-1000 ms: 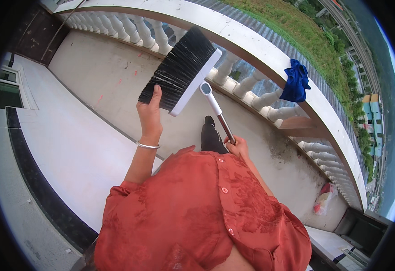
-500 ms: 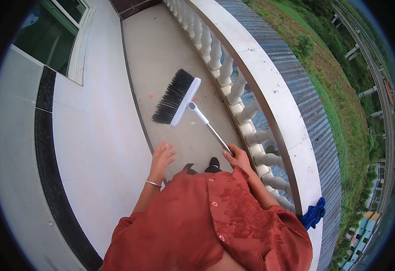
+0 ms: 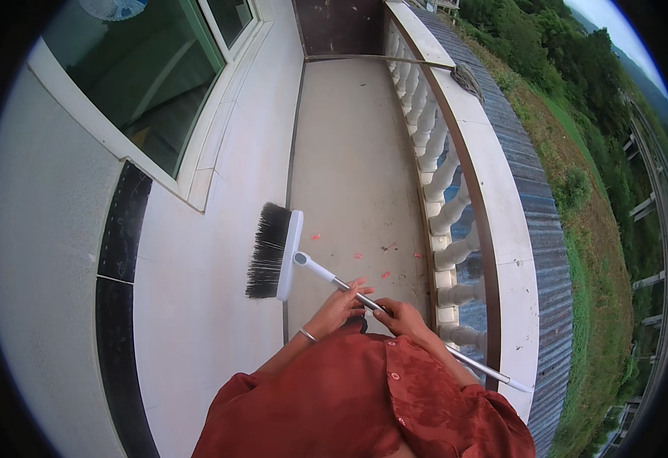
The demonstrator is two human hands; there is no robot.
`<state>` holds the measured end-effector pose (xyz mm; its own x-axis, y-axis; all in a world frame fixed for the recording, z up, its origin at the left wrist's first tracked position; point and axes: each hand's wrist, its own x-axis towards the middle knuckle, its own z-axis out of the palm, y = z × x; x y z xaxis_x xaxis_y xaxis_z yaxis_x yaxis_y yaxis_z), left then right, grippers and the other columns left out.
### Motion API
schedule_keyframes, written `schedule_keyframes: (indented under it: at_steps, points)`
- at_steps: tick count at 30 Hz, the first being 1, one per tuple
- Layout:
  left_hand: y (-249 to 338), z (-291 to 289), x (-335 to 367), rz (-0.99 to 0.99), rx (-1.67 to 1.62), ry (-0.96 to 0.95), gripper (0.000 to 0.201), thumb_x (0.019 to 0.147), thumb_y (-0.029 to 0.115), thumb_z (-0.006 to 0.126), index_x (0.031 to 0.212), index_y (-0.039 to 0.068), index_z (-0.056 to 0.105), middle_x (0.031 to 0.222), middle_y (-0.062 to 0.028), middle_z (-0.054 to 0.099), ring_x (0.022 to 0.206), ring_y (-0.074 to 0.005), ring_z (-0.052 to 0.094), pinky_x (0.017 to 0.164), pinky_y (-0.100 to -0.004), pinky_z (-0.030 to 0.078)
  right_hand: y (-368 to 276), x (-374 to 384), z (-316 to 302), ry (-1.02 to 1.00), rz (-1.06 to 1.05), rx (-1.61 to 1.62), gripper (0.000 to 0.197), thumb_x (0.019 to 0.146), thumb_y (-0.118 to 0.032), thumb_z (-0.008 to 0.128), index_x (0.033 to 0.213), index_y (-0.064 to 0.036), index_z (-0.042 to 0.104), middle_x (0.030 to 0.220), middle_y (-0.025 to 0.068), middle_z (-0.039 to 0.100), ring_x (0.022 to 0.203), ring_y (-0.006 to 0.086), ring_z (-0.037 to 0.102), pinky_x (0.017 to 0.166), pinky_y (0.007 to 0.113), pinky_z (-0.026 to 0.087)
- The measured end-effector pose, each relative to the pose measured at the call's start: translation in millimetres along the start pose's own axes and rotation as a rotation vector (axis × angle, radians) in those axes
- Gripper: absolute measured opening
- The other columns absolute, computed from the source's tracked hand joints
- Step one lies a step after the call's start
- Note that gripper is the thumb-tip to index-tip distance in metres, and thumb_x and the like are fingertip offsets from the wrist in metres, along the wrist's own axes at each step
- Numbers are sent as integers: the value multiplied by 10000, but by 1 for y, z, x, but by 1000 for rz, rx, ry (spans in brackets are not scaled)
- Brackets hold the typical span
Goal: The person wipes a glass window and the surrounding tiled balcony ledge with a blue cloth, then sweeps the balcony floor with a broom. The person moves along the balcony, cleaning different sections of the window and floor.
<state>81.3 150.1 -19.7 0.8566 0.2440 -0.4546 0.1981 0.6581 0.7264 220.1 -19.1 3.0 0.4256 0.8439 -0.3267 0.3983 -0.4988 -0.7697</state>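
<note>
A broom [image 3: 290, 256] with black bristles and a white head is held up off the floor in front of me, its head toward the white wall at left. My right hand [image 3: 402, 317] is closed around its metal handle. Past that hand the handle runs back to the right, its white end [image 3: 515, 384] over the balustrade's top. My left hand [image 3: 339, 307], with a bracelet on the wrist, lies against the handle nearer the head. Its fingers are stretched out past the handle rather than wrapped round it.
Small red scraps [image 3: 386, 274] and dark bits lie on the balcony floor [image 3: 349, 153]. White balusters under a wide stone rail [image 3: 494, 175] line the right side. A window [image 3: 158, 84] is set in the left wall. A rope bundle [image 3: 467, 80] hangs on the far rail.
The broom head has swung left, toward the wall. My left hand has come across from beside the wall to the handle. The view has tilted up along the balcony.
</note>
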Motion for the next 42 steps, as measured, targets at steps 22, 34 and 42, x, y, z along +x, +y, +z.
schedule_keyframes:
  at_steps: [22, 34, 42]
  points:
    - [247, -49, 271, 536, -356, 581, 384, 1066, 428, 474, 1151, 68, 580, 1038, -99, 688, 1011, -221, 664, 870, -374, 520, -67, 417, -249, -384, -396, -277, 417, 963, -449, 611, 1275, -173, 640, 892, 156, 725, 861, 356, 695, 785, 468, 533]
    - [315, -6, 257, 820, -228, 864, 338, 1102, 345, 392, 1109, 63, 579, 919, -72, 658, 896, -213, 660, 799, -344, 515, -75, 502, -282, -568, -588, -223, 359, 912, -324, 701, 1231, -161, 681, 866, 125, 723, 787, 310, 697, 732, 415, 541]
    - [299, -17, 218, 814, -183, 929, 304, 1103, 306, 396, 1161, 37, 524, 890, -76, 609, 922, -239, 623, 911, -397, 498, -87, 488, -222, -715, -554, -278, 351, 912, -283, 656, 1222, -118, 653, 942, 161, 716, 888, 372, 668, 797, 469, 515]
